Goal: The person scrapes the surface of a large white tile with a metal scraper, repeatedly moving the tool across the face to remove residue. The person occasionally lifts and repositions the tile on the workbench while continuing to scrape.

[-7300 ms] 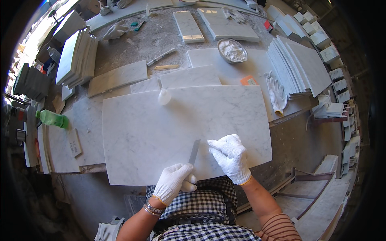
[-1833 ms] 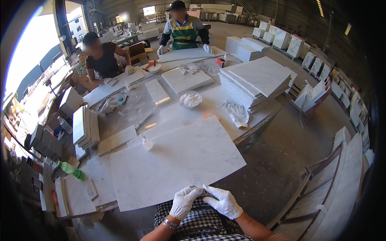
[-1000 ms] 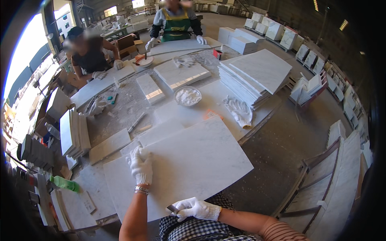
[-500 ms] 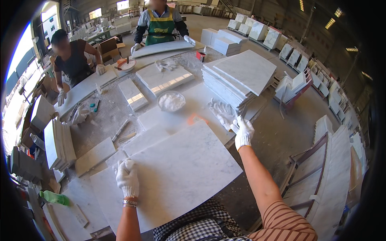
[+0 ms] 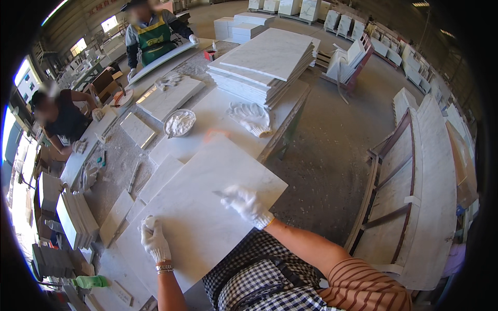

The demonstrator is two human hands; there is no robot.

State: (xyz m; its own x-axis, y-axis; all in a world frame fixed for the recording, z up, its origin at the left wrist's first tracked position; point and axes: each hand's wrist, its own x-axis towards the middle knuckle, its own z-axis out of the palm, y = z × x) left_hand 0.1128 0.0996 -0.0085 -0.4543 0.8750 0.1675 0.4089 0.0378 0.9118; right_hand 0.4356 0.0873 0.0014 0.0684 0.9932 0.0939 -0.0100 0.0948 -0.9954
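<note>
Marble slab (image 5: 197,207): left hand (image 5: 154,239) grip closed on small white object; right hand (image 5: 246,203) pinching thin blade (image 5: 218,194).

Marble slab (image 5: 202,207) on dusty workbench (image 5: 122,160)

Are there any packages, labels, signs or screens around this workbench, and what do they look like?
No screens, labels or packages show clearly.
Sign: faint red lettering on the far wall, top left, too blurred to make out.
Green bottle: lying at the bench's lower left, no label visible.
White bowl: round, holding white paste, mid-bench beyond the marble slab under the gloved hands.
</note>
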